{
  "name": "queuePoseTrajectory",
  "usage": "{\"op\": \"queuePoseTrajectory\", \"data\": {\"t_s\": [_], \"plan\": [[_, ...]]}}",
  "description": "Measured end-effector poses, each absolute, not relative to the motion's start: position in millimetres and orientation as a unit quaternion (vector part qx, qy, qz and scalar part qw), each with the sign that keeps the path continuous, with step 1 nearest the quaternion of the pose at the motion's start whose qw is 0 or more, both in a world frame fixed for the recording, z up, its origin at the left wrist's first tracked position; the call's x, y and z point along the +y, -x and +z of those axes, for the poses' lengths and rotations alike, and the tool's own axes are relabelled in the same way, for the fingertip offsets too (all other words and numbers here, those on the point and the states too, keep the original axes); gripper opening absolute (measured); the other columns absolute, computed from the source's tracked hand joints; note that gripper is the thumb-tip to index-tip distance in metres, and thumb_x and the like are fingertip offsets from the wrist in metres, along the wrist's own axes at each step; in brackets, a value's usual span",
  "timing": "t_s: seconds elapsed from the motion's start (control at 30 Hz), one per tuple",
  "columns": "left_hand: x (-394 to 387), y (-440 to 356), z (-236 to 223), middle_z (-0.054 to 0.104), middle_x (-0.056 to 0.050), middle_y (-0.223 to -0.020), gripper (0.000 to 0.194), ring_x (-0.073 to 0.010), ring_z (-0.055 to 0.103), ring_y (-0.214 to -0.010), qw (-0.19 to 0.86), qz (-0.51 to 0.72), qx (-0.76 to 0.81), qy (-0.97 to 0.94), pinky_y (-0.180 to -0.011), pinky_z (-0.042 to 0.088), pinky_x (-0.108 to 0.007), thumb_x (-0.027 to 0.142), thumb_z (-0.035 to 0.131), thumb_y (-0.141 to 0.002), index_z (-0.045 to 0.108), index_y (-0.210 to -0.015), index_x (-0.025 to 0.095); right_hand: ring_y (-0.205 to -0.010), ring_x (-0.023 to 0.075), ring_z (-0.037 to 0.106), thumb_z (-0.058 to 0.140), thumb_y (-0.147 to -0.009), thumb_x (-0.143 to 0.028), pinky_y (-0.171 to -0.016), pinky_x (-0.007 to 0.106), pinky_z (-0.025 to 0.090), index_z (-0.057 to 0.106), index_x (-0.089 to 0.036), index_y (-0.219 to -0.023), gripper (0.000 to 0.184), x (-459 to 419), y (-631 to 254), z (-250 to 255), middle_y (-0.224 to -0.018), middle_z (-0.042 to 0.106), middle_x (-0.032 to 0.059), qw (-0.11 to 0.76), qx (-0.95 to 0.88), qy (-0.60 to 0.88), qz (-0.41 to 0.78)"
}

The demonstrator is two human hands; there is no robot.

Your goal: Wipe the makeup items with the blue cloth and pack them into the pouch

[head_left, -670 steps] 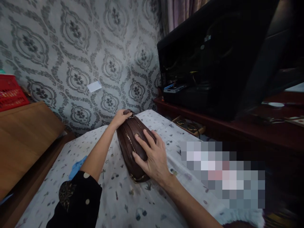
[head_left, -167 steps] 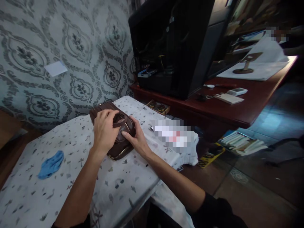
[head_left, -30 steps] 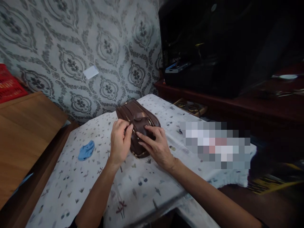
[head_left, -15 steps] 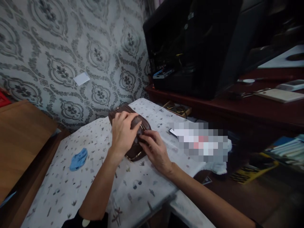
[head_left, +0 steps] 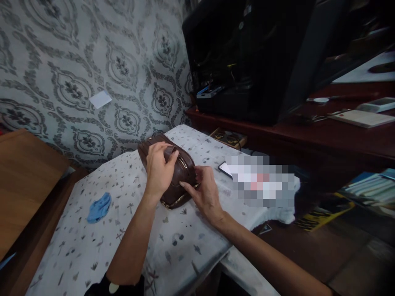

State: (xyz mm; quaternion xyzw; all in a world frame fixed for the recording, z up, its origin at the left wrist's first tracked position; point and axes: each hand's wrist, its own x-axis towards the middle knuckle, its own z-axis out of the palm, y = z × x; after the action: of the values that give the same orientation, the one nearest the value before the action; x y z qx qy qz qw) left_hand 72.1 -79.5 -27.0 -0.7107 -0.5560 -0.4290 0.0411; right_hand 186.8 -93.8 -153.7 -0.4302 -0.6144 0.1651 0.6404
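A brown leather bag [head_left: 177,187] with gold zippers lies on the patterned tablecloth [head_left: 173,246], near its far end. My left hand [head_left: 159,166] is closed on the bag's top, with the thumb and fingers around a raised strap or fold beside a short zipper. At the bag's right side is my right hand [head_left: 206,192], its thumb on the leather and its fingers curled at the edge by the lower zipper. Whether those fingertips pinch a zipper pull or only the bag's edge is hidden.
A crumpled blue cloth [head_left: 99,207] lies left of my arms. To the right, a phone [head_left: 226,167] sits partly under a blurred patch. A large black television or cabinet [head_left: 234,61] stands on a dark red shelf [head_left: 277,133]. A wooden panel [head_left: 27,176] borders the left side.
My right hand has moved from the bag's middle, near the short zipper, to its right edge. My left hand stays on top. The view has shifted slightly.
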Motion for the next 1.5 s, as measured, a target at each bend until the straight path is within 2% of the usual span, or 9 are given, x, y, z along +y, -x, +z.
{"op": "queuePoseTrajectory", "data": {"t_s": [0.33,0.47,0.6,0.7,0.77,0.87,1.0,1.33,1.5], "plan": [[-88.6,-78.9,-29.8,0.070,-0.007,-0.115,0.006,-0.0264,0.050,-0.132,0.006,-0.412,-0.526,0.744,-0.116,0.036,-0.046,0.019,0.063,-0.086,0.068,-0.083,0.020,-0.084,0.0238,0.056,0.067,-0.088,-0.044,-0.070,0.039,0.052,0.050,-0.022,-0.113,0.038,-92.1,-186.2,-155.7,-0.099,0.055,0.0068,0.638,-0.623,0.428,0.150],[-97.1,-65.5,-23.0,0.069,-0.007,-0.115,0.007,-0.0238,0.059,-0.119,0.004,-0.403,-0.525,0.750,-0.106,0.045,-0.042,0.018,0.063,-0.086,0.068,-0.090,0.020,-0.083,0.0236,0.057,0.067,-0.087,-0.045,-0.070,0.039,0.053,0.050,-0.023,-0.114,0.039,-92.9,-186.6,-154.8,-0.099,0.056,0.0066,0.636,-0.623,0.430,0.152],[-111.3,-43.9,-13.8,0.068,-0.004,-0.109,0.021,-0.0224,0.061,-0.107,0.057,-0.365,-0.555,0.745,-0.095,0.048,-0.038,0.012,0.066,-0.081,0.067,-0.100,0.023,-0.082,0.0236,0.057,0.068,-0.086,-0.046,-0.070,0.039,0.053,0.050,-0.022,-0.115,0.041,-92.0,-186.4,-155.6,-0.100,0.056,0.0074,0.639,-0.616,0.434,0.156],[-120.8,-34.0,-11.4,0.067,-0.003,-0.094,0.003,-0.0223,0.060,-0.095,0.114,-0.329,-0.594,0.726,-0.086,0.047,-0.036,0.023,0.069,-0.085,0.067,-0.086,0.022,-0.081,0.0234,0.057,0.070,-0.084,-0.048,-0.068,0.039,0.054,0.051,-0.022,-0.114,0.044,-90.4,-186.6,-156.6,-0.100,0.055,0.0077,0.634,-0.617,0.437,0.160],[-124.6,-32.2,-12.8,0.064,-0.002,-0.085,0.012,-0.0210,0.058,-0.087,0.128,-0.317,-0.606,0.719,-0.079,0.044,-0.034,0.027,0.069,-0.087,0.065,-0.076,0.021,-0.081,0.0231,0.056,0.071,-0.084,-0.048,-0.068,0.039,0.054,0.051,-0.021,-0.114,0.045,-89.9,-186.9,-156.7,-0.100,0.055,0.0078,0.632,-0.620,0.437,0.160],[-126.3,-32.6,-16.7,0.060,0.000,-0.078,0.018,-0.0190,0.056,-0.082,0.118,-0.330,-0.605,0.715,-0.072,0.040,-0.030,0.020,0.064,-0.089,0.062,-0.071,0.021,-0.081,0.0226,0.056,0.071,-0.084,-0.046,-0.067,0.039,0.054,0.050,-0.020,-0.114,0.045,-90.5,-187.4,-156.0,-0.100,0.054,0.0079,0.629,-0.623,0.439,0.157],[-125.2,-32.4,-19.7,0.055,0.001,-0.074,0.021,-0.0168,0.053,-0.078,0.081,-0.360,-0.595,0.714,-0.070,0.038,-0.028,0.010,0.060,-0.087,0.058,-0.068,0.020,-0.080,0.0220,0.055,0.072,-0.083,-0.044,-0.066,0.038,0.053,0.050,-0.020,-0.113,0.044,-91.2,-188.0,-155.6,-0.099,0.054,0.0071,0.625,-0.625,0.441,0.157],[-130.8,-35.2,-20.8,0.054,0.002,-0.075,0.026,-0.0162,0.054,-0.078,0.023,-0.353,-0.579,0.734,-0.070,0.039,-0.028,0.011,0.059,-0.087,0.050,-0.065,0.019,-0.079,0.0218,0.056,0.072,-0.083,-0.043,-0.066,0.038,0.053,0.050,-0.022,-0.114,0.043,-90.0,-187.7,-156.8,-0.100,0.055,0.0071,0.626,-0.620,0.445,0.162],[-137.5,-42.6,-21.4,0.056,-0.001,-0.076,0.022,-0.0205,0.054,-0.081,0.105,-0.290,-0.598,0.740,-0.073,0.042,-0.033,0.012,0.059,-0.087,0.051,-0.068,0.021,-0.080,0.0220,0.056,0.071,-0.083,-0.045,-0.066,0.038,0.053,0.050,-0.022,-0.113,0.044,-89.9,-187.4,-156.6,-0.099,0.055,0.0067,0.629,-0.619,0.443,0.158]]}}
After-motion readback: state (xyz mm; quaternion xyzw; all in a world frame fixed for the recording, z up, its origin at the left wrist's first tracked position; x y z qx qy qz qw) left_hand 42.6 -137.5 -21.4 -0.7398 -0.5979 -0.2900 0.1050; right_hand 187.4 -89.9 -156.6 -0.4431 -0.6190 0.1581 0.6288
